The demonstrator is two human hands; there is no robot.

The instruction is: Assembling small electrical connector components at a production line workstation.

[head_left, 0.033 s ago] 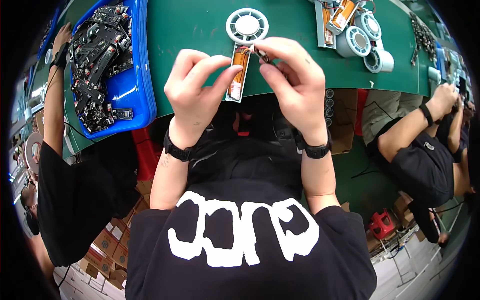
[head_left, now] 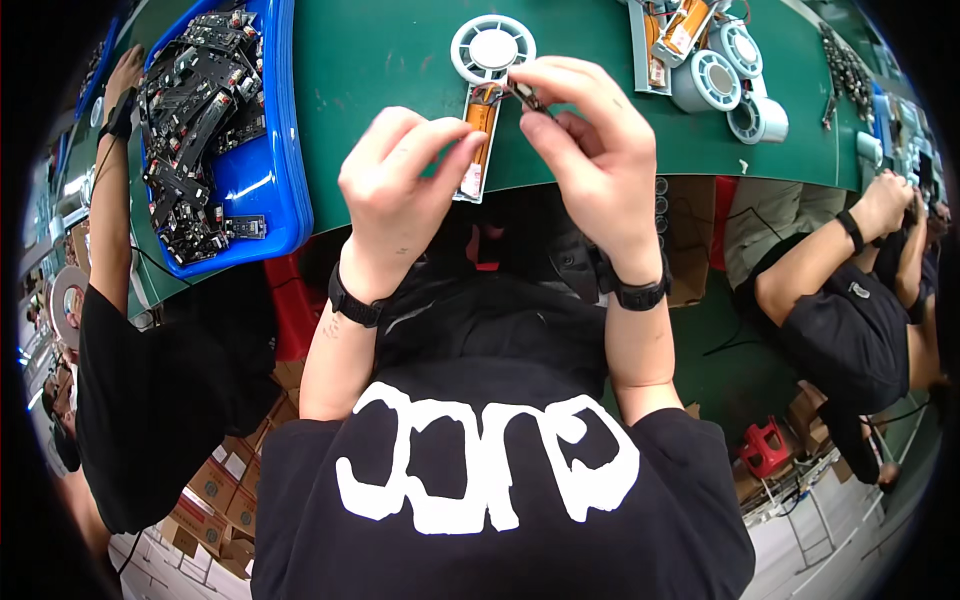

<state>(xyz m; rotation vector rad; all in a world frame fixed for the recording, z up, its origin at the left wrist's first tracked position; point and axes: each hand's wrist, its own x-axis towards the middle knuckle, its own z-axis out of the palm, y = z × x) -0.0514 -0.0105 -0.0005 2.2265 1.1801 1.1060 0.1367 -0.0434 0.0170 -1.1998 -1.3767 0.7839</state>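
Note:
A pale blue handheld fan with a round grille (head_left: 492, 50) lies on the bench, its handle open toward me. Inside the handle is an orange cylindrical battery (head_left: 480, 140), with thin wires at the upper end. My right hand (head_left: 600, 150) is closed, pinching a small dark circuit board (head_left: 527, 96) just right of the handle's top, beside the wires. My left hand (head_left: 405, 185) has thumb and forefinger drawn together over the handle's left edge; what they grip, if anything, is hidden.
A blue tray (head_left: 290, 160) full of black circuit boards stands at the left on the green bench (head_left: 380, 60). Several fan bodies (head_left: 708, 82) lie at the back right. Co-workers' arms (head_left: 108, 200) reach in at both sides. A red stool (head_left: 765, 448) stands below right.
My right hand and the circuit board have shifted slightly up, closer to the fan grille. My left hand has moved slightly right and down.

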